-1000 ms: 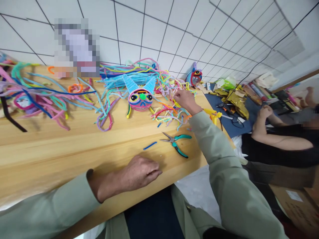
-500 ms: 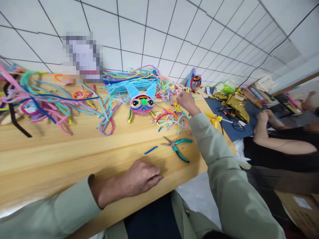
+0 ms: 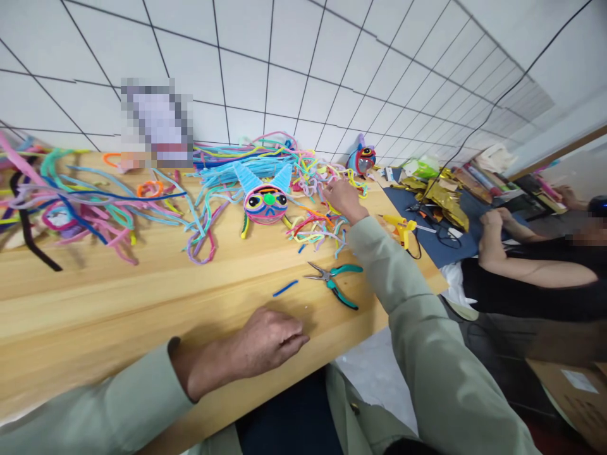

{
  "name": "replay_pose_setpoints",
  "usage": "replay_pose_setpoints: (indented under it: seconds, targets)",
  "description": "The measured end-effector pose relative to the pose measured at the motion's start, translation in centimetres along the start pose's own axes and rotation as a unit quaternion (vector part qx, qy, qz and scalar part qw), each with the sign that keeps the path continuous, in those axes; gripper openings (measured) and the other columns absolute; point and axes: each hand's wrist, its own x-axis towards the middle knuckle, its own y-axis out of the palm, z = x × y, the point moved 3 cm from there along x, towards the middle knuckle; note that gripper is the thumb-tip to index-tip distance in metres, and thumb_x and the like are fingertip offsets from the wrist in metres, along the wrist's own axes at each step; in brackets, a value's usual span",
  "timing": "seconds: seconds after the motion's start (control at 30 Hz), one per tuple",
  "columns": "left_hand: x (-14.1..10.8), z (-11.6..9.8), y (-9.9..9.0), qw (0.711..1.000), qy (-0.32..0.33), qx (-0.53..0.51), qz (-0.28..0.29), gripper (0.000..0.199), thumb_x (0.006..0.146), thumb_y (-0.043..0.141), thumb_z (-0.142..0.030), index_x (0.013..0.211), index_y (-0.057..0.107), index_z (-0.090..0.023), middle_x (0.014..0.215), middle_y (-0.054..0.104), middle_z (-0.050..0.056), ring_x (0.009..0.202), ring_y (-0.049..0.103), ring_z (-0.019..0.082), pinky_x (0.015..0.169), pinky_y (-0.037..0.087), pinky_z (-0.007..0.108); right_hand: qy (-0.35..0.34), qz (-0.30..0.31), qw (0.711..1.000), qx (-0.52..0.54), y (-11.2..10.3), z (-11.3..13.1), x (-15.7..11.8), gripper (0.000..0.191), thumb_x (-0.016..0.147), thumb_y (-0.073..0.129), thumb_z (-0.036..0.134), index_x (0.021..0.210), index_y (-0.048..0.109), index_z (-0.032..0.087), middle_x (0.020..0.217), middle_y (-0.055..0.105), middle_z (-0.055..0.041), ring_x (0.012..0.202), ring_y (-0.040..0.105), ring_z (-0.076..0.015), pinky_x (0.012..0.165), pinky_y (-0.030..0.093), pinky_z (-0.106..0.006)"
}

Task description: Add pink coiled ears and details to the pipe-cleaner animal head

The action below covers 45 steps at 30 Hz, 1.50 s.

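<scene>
Right hand (image 3: 341, 198): shifted toward toy (image 3: 265, 213); can't tell grip
Left hand (image 3: 270, 341): curled narrow
Pipe cleaners (image 3: 320, 222): tangled, bent, multicoloured

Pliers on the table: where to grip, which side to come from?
I'd close on both teal handles of the pliers, coming from the near right. They lie flat and splayed open, handles spreading rightward, metal jaws pointing left, away from that approach. The right sleeve passes close to the far handle's end, so staying low on the near side seems safer.
</scene>
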Motion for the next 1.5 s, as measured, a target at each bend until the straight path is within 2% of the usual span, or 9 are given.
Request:
replay_pose_setpoints:
  seconds: [0.2,0.37,0.6,0.77,0.97,1.13,1.27,1.4,1.5]
  targets:
    - [0.0,0.2,0.0,1.0,-0.003,0.0,0.003,0.042,0.114,0.054,-0.026,0.073,0.059,-0.02,0.061,0.067,-0.001,0.051,0.061,0.011,0.055,0.038,0.031,0.036,0.0,0.999,0.03,1.0,-0.4,1.1,0.04,0.108,0.06,0.043,0.107,0.082,0.01,0.119,0.082,-0.0287,0.12,0.077,-0.0393,0.102,0.055,-0.043]
    - [0.0,0.1,0.0,1.0,-0.002,0.0,0.012,0.039,0.114,0.054,-0.024,0.075,0.061,-0.019,0.063,0.068,-0.001,0.053,0.062,0.011,0.056,0.039,0.03,0.063,-0.046,0.99,0.116,-1.1,-2.4,1.7,0.017,0.096,0.062,0.025,0.088,0.076,0.018,0.097,0.083,-0.0143,0.102,0.076,-0.0297,0.087,0.055,-0.035]
    - [0.2,0.0,-0.1,1.0,0.004,0.014,-0.001,0.041,0.113,0.055,-0.023,0.073,0.058,-0.02,0.062,0.067,-0.002,0.051,0.059,0.011,0.055,0.036,0.031,0.05,-0.094,0.956,0.274,-3.5,-3.7,0.1,0.01,0.086,0.058,0.024,0.084,0.067,0.02,0.071,0.071,-0.0012,0.066,0.065,-0.0156,0.064,0.051,-0.026]
    - [0.1,0.0,-0.1,1.0,0.003,0.019,0.004,0.039,0.113,0.057,-0.023,0.073,0.059,-0.02,0.063,0.068,-0.002,0.052,0.06,0.011,0.055,0.036,0.03,0.036,-0.039,0.934,0.353,-4.1,-4.0,-0.5,0.012,0.072,0.067,0.018,0.083,0.071,0.018,0.064,0.069,0.0017,0.055,0.056,-0.0127,0.053,0.041,-0.024]
    - [0.1,0.1,0.0,1.0,0.004,0.029,0.007,0.038,0.112,0.058,-0.023,0.074,0.06,-0.02,0.063,0.068,-0.001,0.052,0.06,0.012,0.055,0.037,0.03,0.011,0.009,0.963,0.27,-5.9,-5.1,-1.5,0.012,0.066,0.065,0.012,0.069,0.077,0.016,0.056,0.064,0.0021,0.058,0.054,-0.0128,0.061,0.041,-0.027]
    - [0.0,0.3,0.2,1.0,0.001,0.015,0.009,0.037,0.111,0.057,-0.021,0.075,0.06,-0.021,0.062,0.067,-0.002,0.052,0.059,0.011,0.055,0.037,0.029,-0.006,0.031,0.952,0.304,-7.5,-6.1,-4.5,0.022,0.074,0.067,0.019,0.085,0.086,0.015,0.064,0.07,0.0007,0.059,0.054,-0.0128,0.061,0.041,-0.027]
    - [0.3,0.0,-0.5,1.0,-0.014,-0.001,-0.026,0.04,0.111,0.06,-0.023,0.072,0.056,-0.021,0.059,0.062,-0.004,0.051,0.054,0.011,0.054,0.035,0.029,-0.055,0.079,0.911,0.401,-8.2,-5.8,-8.4,0.024,0.078,0.072,0.028,0.094,0.088,0.018,0.075,0.076,-0.0017,0.065,0.058,-0.0135,0.065,0.046,-0.027]
    - [0.4,-0.6,-2.5,0.991,-0.063,-0.046,-0.111,0.026,0.109,0.059,-0.017,0.084,0.064,-0.02,0.071,0.069,-0.003,0.061,0.063,0.01,0.061,0.046,0.023,-0.156,0.157,0.893,0.393,-8.5,-3.7,-14.6,0.026,0.088,0.074,0.04,0.099,0.088,0.022,0.082,0.08,-0.0019,0.071,0.066,-0.0162,0.069,0.051,-0.028]
    - [0.3,-0.6,-3.7,0.979,-0.129,-0.024,-0.159,0.014,0.108,0.061,-0.021,0.094,0.066,-0.021,0.082,0.073,0.0,0.07,0.068,0.013,0.068,0.051,0.024,-0.26,0.216,0.874,0.349,-8.0,-1.6,-20.0,0.026,0.1,0.067,0.035,0.107,0.088,0.022,0.095,0.086,-0.0045,0.081,0.074,-0.0171,0.075,0.052,-0.028]
